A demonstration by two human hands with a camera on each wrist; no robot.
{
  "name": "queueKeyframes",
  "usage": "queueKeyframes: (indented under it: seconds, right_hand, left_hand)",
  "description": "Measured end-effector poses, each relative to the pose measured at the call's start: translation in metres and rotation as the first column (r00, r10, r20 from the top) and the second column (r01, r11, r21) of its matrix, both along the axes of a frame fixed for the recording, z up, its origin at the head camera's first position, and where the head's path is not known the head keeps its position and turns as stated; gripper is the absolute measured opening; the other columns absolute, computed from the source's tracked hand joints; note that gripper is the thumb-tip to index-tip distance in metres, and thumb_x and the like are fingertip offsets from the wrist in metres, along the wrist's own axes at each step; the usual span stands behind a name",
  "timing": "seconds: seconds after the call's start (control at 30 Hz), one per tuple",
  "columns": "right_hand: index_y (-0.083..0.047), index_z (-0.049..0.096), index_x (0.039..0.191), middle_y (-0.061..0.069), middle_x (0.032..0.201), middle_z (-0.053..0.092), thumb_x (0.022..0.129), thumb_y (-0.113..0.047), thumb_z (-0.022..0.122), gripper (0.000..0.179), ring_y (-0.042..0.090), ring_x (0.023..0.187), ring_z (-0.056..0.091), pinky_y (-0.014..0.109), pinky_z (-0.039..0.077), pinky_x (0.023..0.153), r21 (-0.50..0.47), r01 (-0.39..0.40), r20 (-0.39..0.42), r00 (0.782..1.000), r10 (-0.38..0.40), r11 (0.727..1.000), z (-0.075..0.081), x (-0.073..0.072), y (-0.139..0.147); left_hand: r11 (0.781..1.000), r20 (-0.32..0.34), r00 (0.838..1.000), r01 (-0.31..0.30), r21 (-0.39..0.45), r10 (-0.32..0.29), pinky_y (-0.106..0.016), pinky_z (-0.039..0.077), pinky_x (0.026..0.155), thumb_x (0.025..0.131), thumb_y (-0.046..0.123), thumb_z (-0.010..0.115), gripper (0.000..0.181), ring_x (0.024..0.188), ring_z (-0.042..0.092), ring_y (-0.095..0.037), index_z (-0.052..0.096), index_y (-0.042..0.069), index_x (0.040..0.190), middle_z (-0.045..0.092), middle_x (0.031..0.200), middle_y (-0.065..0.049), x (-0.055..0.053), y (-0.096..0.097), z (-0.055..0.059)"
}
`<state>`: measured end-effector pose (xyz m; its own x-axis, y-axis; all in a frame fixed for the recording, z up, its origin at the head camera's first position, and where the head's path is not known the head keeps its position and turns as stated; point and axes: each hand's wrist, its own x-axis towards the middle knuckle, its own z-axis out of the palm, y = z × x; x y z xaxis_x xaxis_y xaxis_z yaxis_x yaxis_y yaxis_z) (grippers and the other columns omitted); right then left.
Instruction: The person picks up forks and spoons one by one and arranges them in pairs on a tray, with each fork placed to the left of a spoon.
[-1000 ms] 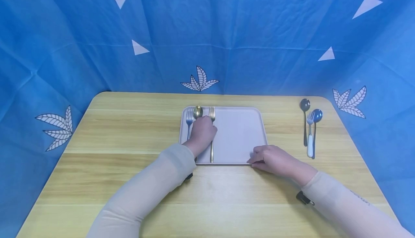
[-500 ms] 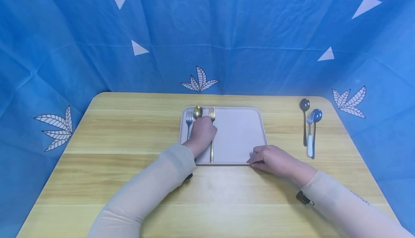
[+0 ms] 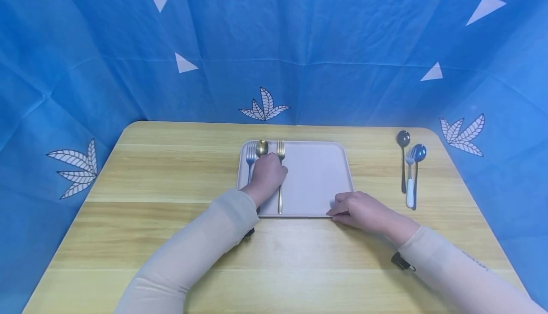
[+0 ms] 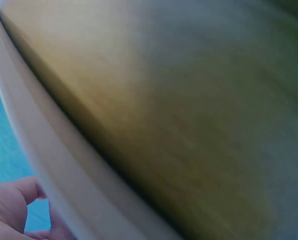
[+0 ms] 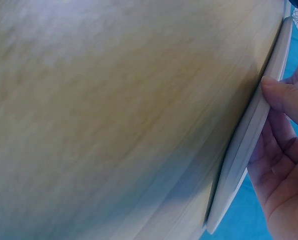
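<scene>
A pale rectangular tray (image 3: 317, 176) lies on the wooden table. At its left side are a silver fork (image 3: 250, 157), a gold-bowled spoon (image 3: 262, 148) and a gold fork (image 3: 280, 200), side by side. My left hand (image 3: 267, 175) is over the spoon's handle, fingers curled down and pinching it, the fingertips hidden by the hand. In the left wrist view, part of this hand shows behind the tray's rim (image 4: 74, 165). My right hand (image 3: 357, 210) pinches the tray's near right corner; the right wrist view shows the thumb (image 5: 283, 97) against its outer edge.
At the table's right side lie a dark spoon (image 3: 403, 161), a fork with a white handle (image 3: 409, 192) and a blue-tinted spoon (image 3: 420, 152), the last two overlapping. A blue cloth (image 3: 351, 81) stands around the back and sides of the wooden table (image 3: 171, 171).
</scene>
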<state>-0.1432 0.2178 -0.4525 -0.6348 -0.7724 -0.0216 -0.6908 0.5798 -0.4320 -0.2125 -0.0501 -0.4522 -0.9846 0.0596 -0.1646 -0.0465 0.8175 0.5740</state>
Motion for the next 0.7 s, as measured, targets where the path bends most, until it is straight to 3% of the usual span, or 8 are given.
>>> queueKeyframes:
  seconds: [0.7]
  right_hand:
    - [-0.014, 0.079, 0.102, -0.015, 0.079, 0.055, 0.086, -0.013, 0.079, 0.016, -0.001, 0.069, 0.05, 0.021, 0.05, 0.066, 0.013, -0.001, -0.009, 1.0, 0.001, 1.0, 0.0004, 0.0003, -0.0009]
  left_hand:
    - [1.0, 0.027, 1.0, 0.001, 0.016, -0.001, -0.026, 0.031, 0.04, 0.094, 0.019, 0.059, 0.041, 0.041, 0.036, -0.01, 0.045, 0.014, 0.056, 0.036, 0.047, 0.005, 0.0004, -0.0038, 0.0024]
